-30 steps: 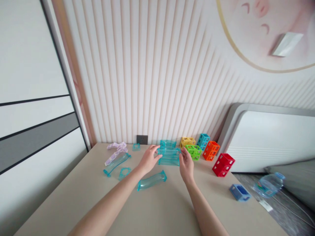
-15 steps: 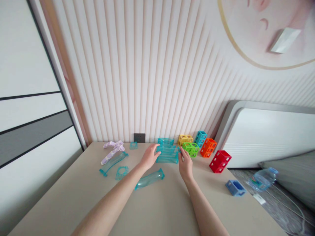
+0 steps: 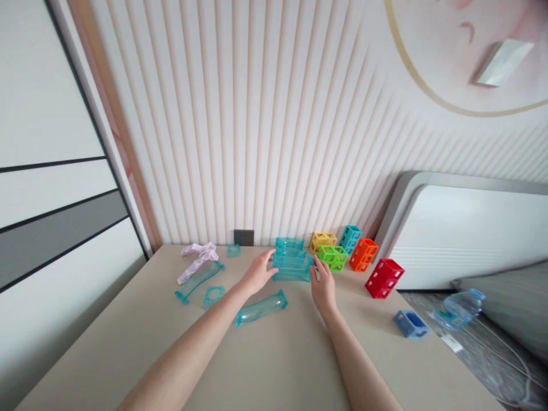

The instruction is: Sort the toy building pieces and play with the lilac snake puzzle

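Note:
Several clear teal pieces (image 3: pixel 291 267) lie in a row, one behind another, near the wall. My left hand (image 3: pixel 259 272) is at their left end, thumb and fingers apart around the front pieces. At the right end, my right hand (image 3: pixel 323 285) has its fingertips against the same front pieces, with its thumb and fingers apart. Whether the fingers press on the plastic is too small to tell. A clear teal tube (image 3: pixel 262 309) lies in front of the row, beside my left forearm.
Left lie a lilac piece (image 3: pixel 197 262), a curved teal piece (image 3: pixel 200 282), a teal square frame (image 3: pixel 213 297) and a smaller one (image 3: pixel 233 250). Right stand yellow, green (image 3: pixel 333 258), blue, orange (image 3: pixel 363 254) and red (image 3: pixel 384 278) blocks. A blue block (image 3: pixel 411 324) is near the table's right edge.
The view has shifted slightly. The front teal pieces now sit closer together between my hands, and my left fingers look a little straighter.

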`<state>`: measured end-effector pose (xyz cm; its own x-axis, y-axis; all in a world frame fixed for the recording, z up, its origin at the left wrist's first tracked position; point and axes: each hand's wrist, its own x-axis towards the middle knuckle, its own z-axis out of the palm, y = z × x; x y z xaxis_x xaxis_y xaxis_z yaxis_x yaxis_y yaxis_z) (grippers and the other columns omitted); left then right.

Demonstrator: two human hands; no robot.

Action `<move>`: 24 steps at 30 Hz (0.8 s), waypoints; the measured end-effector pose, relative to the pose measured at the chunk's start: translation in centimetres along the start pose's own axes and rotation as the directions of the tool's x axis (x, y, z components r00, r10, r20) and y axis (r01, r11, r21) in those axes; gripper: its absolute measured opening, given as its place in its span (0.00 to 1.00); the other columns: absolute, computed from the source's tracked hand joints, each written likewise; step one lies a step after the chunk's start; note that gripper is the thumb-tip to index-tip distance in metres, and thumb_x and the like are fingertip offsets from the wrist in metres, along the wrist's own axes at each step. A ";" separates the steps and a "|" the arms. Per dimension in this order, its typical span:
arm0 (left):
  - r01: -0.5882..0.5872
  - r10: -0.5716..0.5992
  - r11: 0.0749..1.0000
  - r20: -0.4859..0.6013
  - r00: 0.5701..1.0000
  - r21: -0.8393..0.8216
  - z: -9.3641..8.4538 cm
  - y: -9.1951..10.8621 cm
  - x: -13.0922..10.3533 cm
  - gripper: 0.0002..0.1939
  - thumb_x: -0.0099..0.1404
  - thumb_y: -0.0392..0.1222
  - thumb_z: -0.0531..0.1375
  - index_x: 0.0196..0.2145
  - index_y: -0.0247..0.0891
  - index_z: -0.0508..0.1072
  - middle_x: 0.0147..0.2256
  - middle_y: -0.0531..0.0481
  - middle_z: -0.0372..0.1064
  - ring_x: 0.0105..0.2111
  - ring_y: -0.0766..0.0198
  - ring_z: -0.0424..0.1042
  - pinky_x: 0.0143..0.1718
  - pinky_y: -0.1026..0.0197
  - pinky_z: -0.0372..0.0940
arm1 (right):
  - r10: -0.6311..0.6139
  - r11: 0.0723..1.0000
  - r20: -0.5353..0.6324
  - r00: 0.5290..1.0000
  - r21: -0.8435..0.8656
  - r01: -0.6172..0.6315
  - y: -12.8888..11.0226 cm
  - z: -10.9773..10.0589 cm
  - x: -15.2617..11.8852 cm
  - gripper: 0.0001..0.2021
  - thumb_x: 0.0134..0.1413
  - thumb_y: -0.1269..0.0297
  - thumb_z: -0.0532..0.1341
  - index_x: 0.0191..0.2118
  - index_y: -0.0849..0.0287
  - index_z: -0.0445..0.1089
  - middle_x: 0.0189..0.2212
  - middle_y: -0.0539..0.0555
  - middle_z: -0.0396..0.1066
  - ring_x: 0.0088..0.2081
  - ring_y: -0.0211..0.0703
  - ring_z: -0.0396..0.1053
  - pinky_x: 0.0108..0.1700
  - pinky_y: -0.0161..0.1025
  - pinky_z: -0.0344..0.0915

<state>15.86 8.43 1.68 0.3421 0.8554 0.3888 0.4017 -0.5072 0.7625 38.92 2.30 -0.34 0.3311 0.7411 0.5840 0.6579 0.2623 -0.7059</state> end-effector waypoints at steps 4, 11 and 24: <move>-0.003 0.003 1.000 -0.003 1.000 -0.021 0.0 -0.1 -0.1 0.32 0.57 0.31 0.67 0.58 0.42 0.68 0.55 0.43 0.73 0.50 0.53 0.75 0.56 0.49 0.67 | 0.034 0.999 0.014 0.999 0.005 -0.034 0.3 0.1 -0.3 0.23 0.62 0.54 0.55 0.57 0.60 0.73 0.49 0.63 0.75 0.45 0.53 0.75 0.50 0.49 0.71; -0.005 0.003 0.999 -0.027 1.000 -0.041 0.1 -0.2 0.0 0.30 0.56 0.30 0.67 0.56 0.42 0.70 0.52 0.44 0.74 0.46 0.56 0.76 0.54 0.48 0.68 | 0.055 0.998 0.016 0.998 0.020 -0.055 0.3 0.0 -0.3 0.23 0.63 0.52 0.55 0.55 0.60 0.75 0.48 0.63 0.75 0.47 0.54 0.73 0.51 0.49 0.69; 0.023 -0.023 0.998 0.000 1.000 -0.064 0.1 -0.1 0.1 0.30 0.56 0.32 0.68 0.56 0.41 0.70 0.51 0.43 0.75 0.49 0.54 0.75 0.55 0.49 0.67 | 0.122 0.992 -0.001 0.993 0.030 -0.122 -0.1 -0.2 -0.6 0.27 0.60 0.48 0.55 0.54 0.63 0.74 0.44 0.64 0.75 0.42 0.53 0.74 0.45 0.49 0.71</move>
<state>15.95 8.60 1.57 0.3333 0.8666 0.3713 0.3537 -0.4800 0.8028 38.78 1.72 -0.54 0.4092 0.7672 0.4939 0.5920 0.1886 -0.7835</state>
